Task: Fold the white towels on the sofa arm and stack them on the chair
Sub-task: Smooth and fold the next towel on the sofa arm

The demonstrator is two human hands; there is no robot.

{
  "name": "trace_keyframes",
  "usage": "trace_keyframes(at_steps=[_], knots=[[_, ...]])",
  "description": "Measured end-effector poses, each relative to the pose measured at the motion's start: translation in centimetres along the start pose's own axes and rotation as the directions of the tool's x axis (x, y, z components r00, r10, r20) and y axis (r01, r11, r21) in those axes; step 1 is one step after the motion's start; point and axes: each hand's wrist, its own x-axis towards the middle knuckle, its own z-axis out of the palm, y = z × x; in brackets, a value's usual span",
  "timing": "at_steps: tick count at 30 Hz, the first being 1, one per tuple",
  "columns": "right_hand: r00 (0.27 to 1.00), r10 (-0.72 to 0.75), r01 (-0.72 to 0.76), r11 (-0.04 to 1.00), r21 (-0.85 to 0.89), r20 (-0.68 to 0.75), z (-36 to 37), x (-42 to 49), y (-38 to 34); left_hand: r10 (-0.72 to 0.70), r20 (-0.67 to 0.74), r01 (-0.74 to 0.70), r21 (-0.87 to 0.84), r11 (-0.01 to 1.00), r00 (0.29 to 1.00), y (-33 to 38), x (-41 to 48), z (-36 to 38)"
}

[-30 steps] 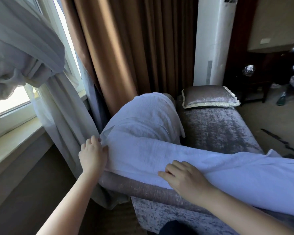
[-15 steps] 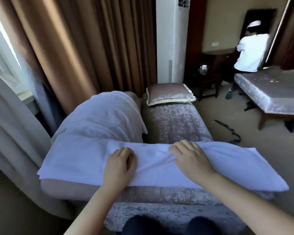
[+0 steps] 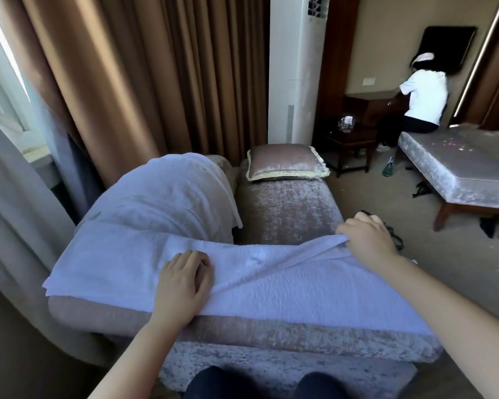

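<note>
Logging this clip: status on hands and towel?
Left hand pressing towel on sofa arm. Right hand gripping its far edge, raised. Second towel draped behind, clear.

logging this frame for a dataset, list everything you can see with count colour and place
front towel: 1, white, spread along the near sofa arm
back towel: 1, white, draped over the sofa's left end
sofa: 1, grey-mauve velvet, centre
cushion: 1, mauve, pale trim, far end of seat
curtain: 1, brown, behind the sofa
sheer: 1, grey, left by window
air conditioner: 1, white, behind the cushion
side table: 1, dark wood, right of air conditioner
bench: 1, silver, right
bottle: 1, green, floor by the bench
other person: 1, white top, far right
left hand: 1, pressing flat on front towel
right hand: 1, pinching front towel's far edge
</note>
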Motion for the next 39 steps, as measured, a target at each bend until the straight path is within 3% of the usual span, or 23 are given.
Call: trace_keyframes(at_steps=[5, 9, 15, 19, 22, 25, 29, 34, 39], knots=[[0.985, 0.121, -0.131, 0.989, -0.075, -0.121, -0.6, -0.6, 3.6, -0.001, -0.016, 0.002, 0.024, 1.0, 1.0, -0.1, -0.1, 0.2], [0.938, 0.198, -0.218, 0.975, -0.041, -0.284, -3.0, -2.2, 5.5, 0.002, -0.005, -0.002, 0.018, 1.0, 1.0, -0.2, -0.1, 0.1], [0.901, 0.085, -0.117, 0.992, -0.051, -0.426, -6.2, -10.6, 5.0, -0.004, 0.024, 0.006, -0.045, 0.999, 1.0, -0.3, 0.0, -0.2], [0.94, 0.064, -0.092, 0.993, -0.07, -0.336, -5.3, -15.7, 4.4, 0.135, 0.073, -0.131, -0.057, 0.99, 0.988, -0.6, -0.7, -1.2], [0.946, 0.141, -0.156, 0.987, -0.028, -0.29, -4.6, -17.7, 4.6, 0.337, 0.099, -0.347, 0.103, 0.932, 0.936, -1.1, -1.7, -1.9], [0.932, 0.192, -0.192, 0.981, 0.031, -0.306, -4.9, -17.8, 4.3, 0.447, 0.071, -0.453, 0.174, 0.874, 0.891, -1.6, -2.0, -2.5], [0.91, 0.23, -0.218, 0.973, 0.073, -0.344, -5.8, -17.7, 3.7, 0.383, 0.03, -0.383, 0.143, 0.913, 0.923, -1.3, -2.3, -3.6], [0.958, 0.181, -0.164, 0.982, 0.093, -0.225, -4.3, -19.7, 3.3, 0.341, 0.155, -0.363, 0.149, 0.92, 0.927, -1.2, -3.1, -3.4], [0.964, 0.179, -0.144, 0.973, 0.182, -0.195, -5.1, -20.2, 3.4, 0.309, 0.114, -0.32, 0.09, 0.943, 0.944, 2.3, -0.6, -2.7]])
